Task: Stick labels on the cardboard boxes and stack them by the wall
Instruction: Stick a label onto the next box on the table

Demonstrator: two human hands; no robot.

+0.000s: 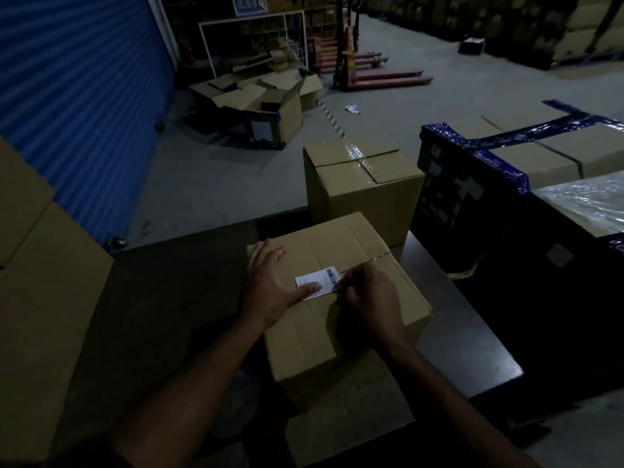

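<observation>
Dim warehouse light; head view only.

Shipping label point(319, 283): white, barcode at its right end, lying on the top face of the near cardboard box point(341, 298), which sits on the dark table point(175, 298). Long axis of the label runs left to right across the box top, slightly tilted, right end farther from the person. It sits over or just beside the taped centre seam.

Left hand point(270, 285): fingers spread flat on the box top, thumb stretched right and pressing down on the label's left half. No grip, only pressure.

Right hand point(368, 295): fingers curled at the label's right, barcode end, fingertips bunched there. They look to be pinching that edge or a backing strip; too dark to tell which.

Judgement: label part-applied. Left end anchored, right end not yet smoothed. The right hand is the nearer one to the loose end, so the coming move likely runs rightward along the long axis, away from the thumb.

Second sealed cardboard box point(361, 184) stands just behind the near one, no label visible on it. Stacking by the wall not yet done for either box.
</observation>
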